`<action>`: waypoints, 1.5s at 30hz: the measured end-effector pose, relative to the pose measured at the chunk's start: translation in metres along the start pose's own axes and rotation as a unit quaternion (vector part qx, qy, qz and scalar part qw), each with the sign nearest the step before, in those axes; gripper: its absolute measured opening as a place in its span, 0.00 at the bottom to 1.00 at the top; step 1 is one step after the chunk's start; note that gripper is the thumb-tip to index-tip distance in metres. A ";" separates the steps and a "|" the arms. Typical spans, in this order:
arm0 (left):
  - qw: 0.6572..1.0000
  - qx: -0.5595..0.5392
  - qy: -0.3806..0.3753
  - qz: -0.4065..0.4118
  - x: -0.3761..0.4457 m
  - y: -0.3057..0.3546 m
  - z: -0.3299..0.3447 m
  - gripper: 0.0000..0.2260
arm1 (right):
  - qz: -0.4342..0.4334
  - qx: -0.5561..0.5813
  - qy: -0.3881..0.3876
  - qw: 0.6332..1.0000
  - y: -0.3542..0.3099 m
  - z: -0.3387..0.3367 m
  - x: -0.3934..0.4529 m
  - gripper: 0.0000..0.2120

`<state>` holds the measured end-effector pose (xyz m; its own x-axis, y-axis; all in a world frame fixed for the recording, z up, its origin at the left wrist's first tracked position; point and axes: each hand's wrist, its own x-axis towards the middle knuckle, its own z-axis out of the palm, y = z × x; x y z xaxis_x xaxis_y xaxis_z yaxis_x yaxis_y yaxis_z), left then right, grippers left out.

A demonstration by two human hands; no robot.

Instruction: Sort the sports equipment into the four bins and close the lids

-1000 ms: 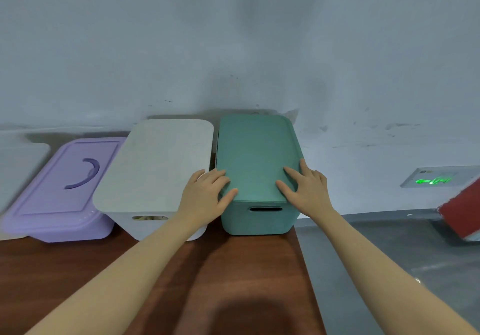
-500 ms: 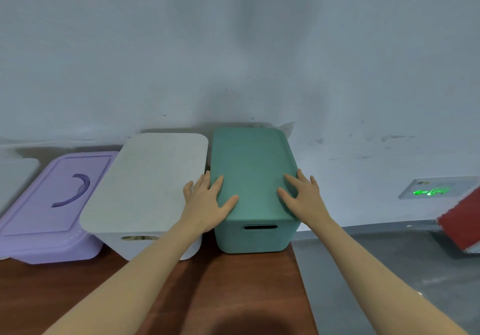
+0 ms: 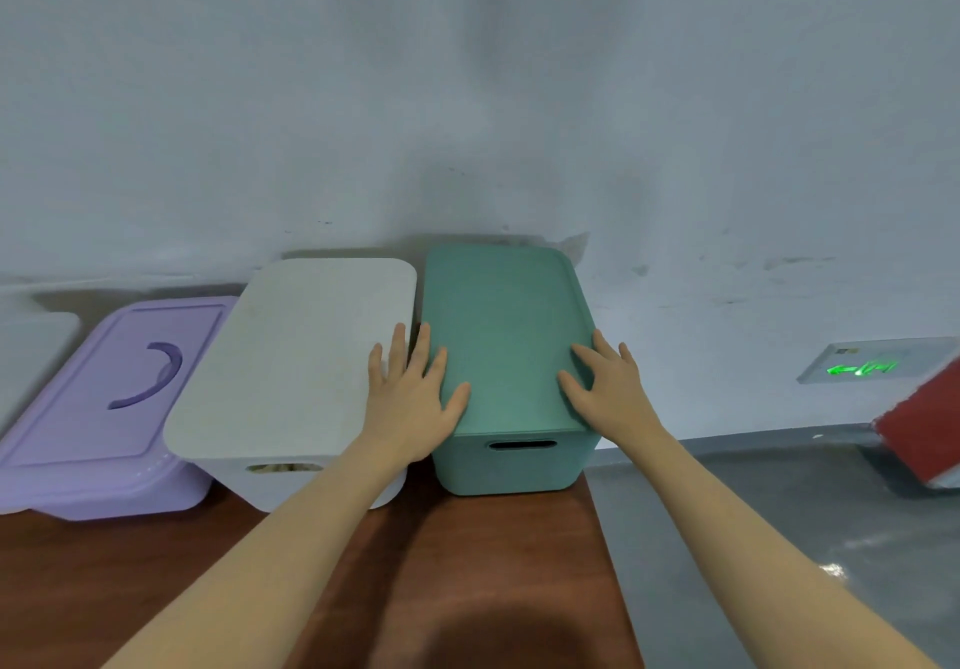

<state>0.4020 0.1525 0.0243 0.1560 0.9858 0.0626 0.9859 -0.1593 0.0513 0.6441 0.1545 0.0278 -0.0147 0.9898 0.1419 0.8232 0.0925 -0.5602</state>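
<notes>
My L hand & R hand, fingers flat, press green bin lid; L also overlaps white lid.

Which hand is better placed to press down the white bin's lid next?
The left hand: its outer fingers already lie across the white lid, while the right hand rests on the green lid's far side.

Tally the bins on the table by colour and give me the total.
Green bin: 1
White bin: 1
Purple bin: 1
Pale bin at the far left edge, mostly out of frame: 1
Total: 4
</notes>
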 end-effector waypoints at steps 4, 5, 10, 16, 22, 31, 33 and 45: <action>1.000 0.014 -0.006 0.011 0.001 -0.002 0.004 0.40 | -0.004 -0.016 0.015 1.000 0.001 0.003 -0.001 0.29; 1.000 0.017 -0.009 0.013 0.002 -0.002 0.003 0.40 | -0.004 -0.042 0.012 0.999 0.001 0.004 -0.001 0.30; 1.000 0.009 -0.022 0.013 0.002 -0.002 0.001 0.34 | 0.001 -0.165 -0.040 0.985 0.005 0.006 0.001 0.29; 0.998 0.013 -0.041 0.036 0.013 -0.002 -0.010 0.30 | -0.004 -0.234 -0.040 0.971 0.001 -0.003 0.018 0.28; 0.997 0.008 -0.074 0.029 0.056 0.002 -0.012 0.29 | 0.016 -0.224 -0.108 0.968 0.000 0.004 0.053 0.29; 0.997 0.047 -0.055 -0.026 0.132 -0.004 -0.003 0.33 | 0.003 -0.241 -0.114 0.964 0.017 0.008 0.132 0.30; 0.997 0.042 -0.042 -0.040 0.140 -0.006 0.000 0.34 | -0.003 -0.241 -0.112 0.964 0.019 0.011 0.147 0.31; 0.996 -0.012 -0.016 -0.082 0.139 -0.002 0.003 0.31 | -0.015 -0.237 -0.093 0.967 0.019 0.017 0.159 0.30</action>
<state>0.4217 0.2896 0.0299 -0.0047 0.9998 0.0198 0.9966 0.0031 0.0824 0.6480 0.3151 0.0260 -0.1087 0.9939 -0.0206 0.9878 0.1056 -0.1140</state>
